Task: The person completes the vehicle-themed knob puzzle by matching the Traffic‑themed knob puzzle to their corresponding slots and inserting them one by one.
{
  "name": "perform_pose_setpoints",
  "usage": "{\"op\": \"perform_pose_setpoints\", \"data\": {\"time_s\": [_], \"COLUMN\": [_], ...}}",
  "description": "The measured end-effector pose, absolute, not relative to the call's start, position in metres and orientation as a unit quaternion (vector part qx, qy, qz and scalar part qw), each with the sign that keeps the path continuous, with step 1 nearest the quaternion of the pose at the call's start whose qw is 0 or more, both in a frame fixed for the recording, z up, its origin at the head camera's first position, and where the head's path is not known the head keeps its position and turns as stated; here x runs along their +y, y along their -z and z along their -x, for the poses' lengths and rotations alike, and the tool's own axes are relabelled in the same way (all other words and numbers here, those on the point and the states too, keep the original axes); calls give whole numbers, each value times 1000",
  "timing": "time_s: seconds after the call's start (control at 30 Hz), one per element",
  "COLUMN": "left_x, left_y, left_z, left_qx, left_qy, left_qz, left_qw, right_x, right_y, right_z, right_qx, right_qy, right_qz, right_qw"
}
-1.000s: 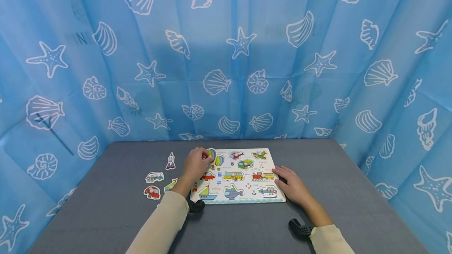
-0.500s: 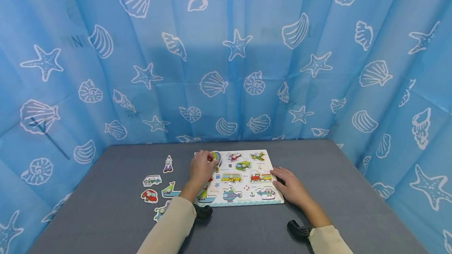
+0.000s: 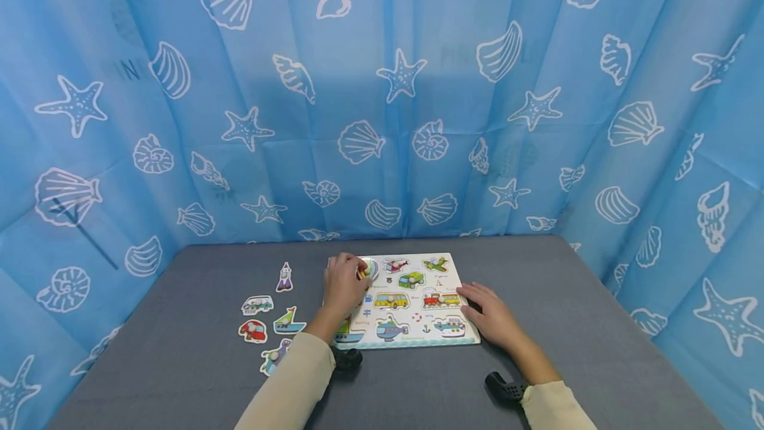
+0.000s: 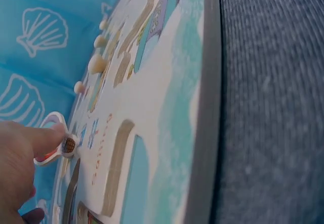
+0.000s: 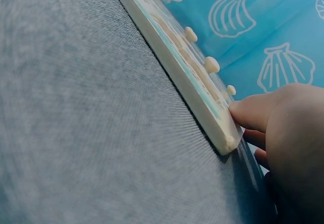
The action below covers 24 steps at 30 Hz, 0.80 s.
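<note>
My left hand (image 3: 345,287) pinches a hot-air balloon puzzle piece (image 3: 373,268) over the upper left of a white wooden puzzle board (image 3: 382,344). In the left wrist view the piece (image 4: 69,145) stands tilted, its basket end toward the board, with a fingertip against it. My right hand (image 3: 491,317) rests at the board's right edge. The right wrist view shows its thumb (image 5: 248,113) touching the rim near the corner. Vehicle pieces with round knobs sit in the board, among them a yellow bus (image 3: 391,301) and a red train (image 3: 440,300).
Left of the board lie several loose pieces: a rocket (image 3: 285,277), a white vehicle (image 3: 258,305), a red car (image 3: 253,331), a sailboat (image 3: 289,322) and a bluish piece (image 3: 273,358) partly behind the left sleeve. A blue shell-patterned curtain (image 3: 382,151) hangs behind the grey table (image 3: 418,390).
My left hand has moved slightly right relative to the board with the balloon piece, which has turned and tilted. My right hand has stayed at the board's edge. The head view has shifted slightly.
</note>
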<state>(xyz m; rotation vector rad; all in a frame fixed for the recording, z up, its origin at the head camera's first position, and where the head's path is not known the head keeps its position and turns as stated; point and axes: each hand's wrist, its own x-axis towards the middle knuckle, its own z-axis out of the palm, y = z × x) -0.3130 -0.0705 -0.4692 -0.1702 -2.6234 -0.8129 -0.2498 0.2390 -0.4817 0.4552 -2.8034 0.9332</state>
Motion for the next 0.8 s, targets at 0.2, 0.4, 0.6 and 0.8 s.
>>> {"op": "perform_pose_setpoints", "data": {"time_s": [0.2, 0.4, 0.6, 0.8], "left_x": [-79, -87, -87, -87], "left_y": [475, 474, 473, 474], "left_z": [315, 316, 316, 314], "left_qx": [-941, -948, -958, -959], "left_qy": [273, 261, 247, 248], "left_qz": [62, 85, 92, 89], "left_qw": [189, 159, 113, 107], "right_x": [239, 240, 240, 239], "right_y": [482, 482, 482, 482], "right_z": [249, 249, 250, 250], "right_qx": [-934, -937, -937, -934], "right_qy": [-312, -307, -308, -313], "right_qz": [-157, -152, -149, -153], "right_qw": [74, 73, 72, 76]}}
